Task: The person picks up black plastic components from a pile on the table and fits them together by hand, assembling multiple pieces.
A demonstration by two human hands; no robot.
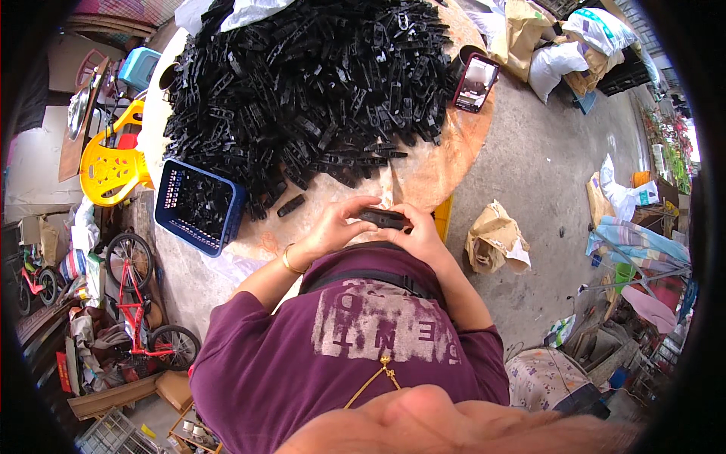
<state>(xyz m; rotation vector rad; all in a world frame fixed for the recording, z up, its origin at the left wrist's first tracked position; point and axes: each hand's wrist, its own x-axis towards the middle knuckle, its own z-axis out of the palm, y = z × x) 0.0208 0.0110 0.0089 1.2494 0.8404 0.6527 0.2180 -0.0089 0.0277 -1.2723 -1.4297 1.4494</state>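
Observation:
Close to my waist, at the near edge of the round table [454, 163], both hands are closed on one black elongated plastic part [383, 218]. My left hand [337, 225] grips its left end with thumb and fingers. The right end sits between the thumb and fingers of my right hand [420, 231]. Just beyond, a large heap of similar black plastic parts [302, 83] covers most of the tabletop. One loose black part [291, 205] lies apart at the heap's near edge. The exact kind of part is too small to make out.
A blue plastic basket [200, 236] with black parts inside stands at the table's left edge. On the right rim leans a phone [476, 82] with a lit screen. A yellow chair [113, 163] is at the left; a crumpled paper bag [495, 238] lies on the floor right.

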